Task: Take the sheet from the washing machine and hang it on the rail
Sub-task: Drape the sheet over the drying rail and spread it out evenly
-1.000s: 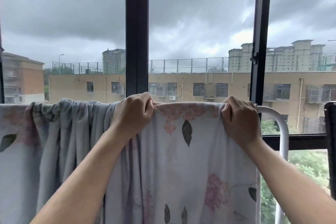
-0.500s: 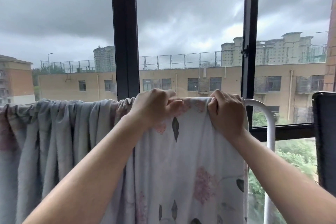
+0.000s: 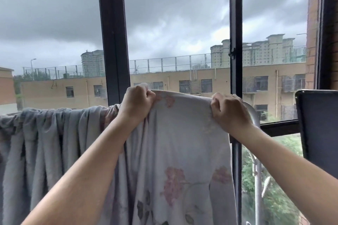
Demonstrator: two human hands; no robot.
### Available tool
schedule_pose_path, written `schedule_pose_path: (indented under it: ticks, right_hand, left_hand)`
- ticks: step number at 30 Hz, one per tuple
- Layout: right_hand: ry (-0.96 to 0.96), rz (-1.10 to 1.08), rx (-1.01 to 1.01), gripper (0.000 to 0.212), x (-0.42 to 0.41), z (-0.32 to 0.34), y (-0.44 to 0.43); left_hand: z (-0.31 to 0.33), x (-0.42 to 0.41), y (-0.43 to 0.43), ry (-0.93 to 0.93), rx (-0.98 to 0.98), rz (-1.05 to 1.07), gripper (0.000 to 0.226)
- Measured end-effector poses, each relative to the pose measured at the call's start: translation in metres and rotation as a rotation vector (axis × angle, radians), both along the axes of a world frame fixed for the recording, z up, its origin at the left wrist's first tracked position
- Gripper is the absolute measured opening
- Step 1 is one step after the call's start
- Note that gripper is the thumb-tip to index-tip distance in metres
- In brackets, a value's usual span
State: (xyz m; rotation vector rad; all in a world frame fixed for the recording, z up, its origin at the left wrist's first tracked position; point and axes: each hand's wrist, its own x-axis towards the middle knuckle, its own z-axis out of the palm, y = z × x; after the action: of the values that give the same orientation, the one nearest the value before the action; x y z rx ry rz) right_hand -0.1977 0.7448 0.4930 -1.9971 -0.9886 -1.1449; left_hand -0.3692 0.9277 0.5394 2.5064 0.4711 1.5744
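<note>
SHEET: pale grey floral fabric sheet point(image 3: 173, 142) is draping over the white metal rail point(image 3: 253, 114), bunching leftward | HANDS: your left hand point(image 3: 137, 102) and right hand point(image 3: 230, 113) are each clenching its top fold | HANDLING: soft, limp, likely damp-heavy; pinch the top edge.

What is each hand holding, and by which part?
The left hand and right hand each grip the sheet at its top fold, by the rail.

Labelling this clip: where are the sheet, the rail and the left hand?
sheet point(image 3: 179, 133), head view, flat floral stretch below its top edge.
rail point(image 3: 254, 115), head view, bare curved end beside the sheet.
left hand point(image 3: 136, 103), head view, back of the hand.
</note>
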Motion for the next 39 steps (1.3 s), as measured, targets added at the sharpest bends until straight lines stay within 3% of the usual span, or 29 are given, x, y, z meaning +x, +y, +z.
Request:
schedule_pose_path:
  ticks: [3, 6, 9, 11, 13, 16, 18, 26, 32, 35, 39]
  right_hand:
    - [0.059, -0.040, -0.132, 0.041, -0.005, 0.014, -0.006]
    - [0.149, 0.055, -0.196, 0.030, -0.002, 0.022, -0.016]
    - [-0.009, 0.085, -0.047, 0.017, -0.002, 0.011, -0.024]
    - [0.013, -0.003, -0.035, 0.013, -0.005, -0.002, -0.026]
    - [0.222, 0.003, -0.093, 0.016, -0.007, -0.012, -0.023]
    - [0.801, 0.445, -0.015, 0.016, -0.022, -0.014, -0.016]
    - [1.065, 0.692, 0.072, 0.020, -0.030, -0.009, -0.015]
    - [1.337, 1.196, 0.038, 0.041, -0.048, -0.001, -0.014]
    - [1.434, 1.299, 0.019, 0.064, -0.060, 0.002, -0.004]
    - [1.429, 1.270, 0.030, 0.048, -0.055, 0.002, -0.004]
    - [1.485, 0.974, 0.035, 0.039, -0.050, 0.006, -0.006]
  left_hand:
    - [0.002, 0.001, -0.005, 0.011, -0.025, 0.054, 0.028]
    - [0.001, -0.001, -0.001, 0.057, 0.029, 0.106, 0.003]
    - [-0.002, -0.008, 0.006, 0.131, 0.075, 0.094, 0.020]
    - [-0.004, -0.012, 0.009, 0.192, 0.103, 0.082, 0.023]
    - [-0.004, -0.015, 0.008, 0.237, 0.121, 0.074, 0.017]
    - [-0.003, -0.017, 0.002, 0.270, 0.108, 0.040, 0.025]
    - [-0.003, -0.018, -0.004, 0.277, 0.114, 0.062, 0.025]
    - [-0.003, -0.025, -0.010, 0.296, 0.117, 0.073, 0.024]
    - [-0.002, -0.026, -0.011, 0.318, 0.127, 0.114, 0.027]
    - [-0.002, -0.026, -0.010, 0.317, 0.125, 0.116, 0.028]
    - [-0.002, -0.023, -0.012, 0.319, 0.144, 0.129, 0.025]
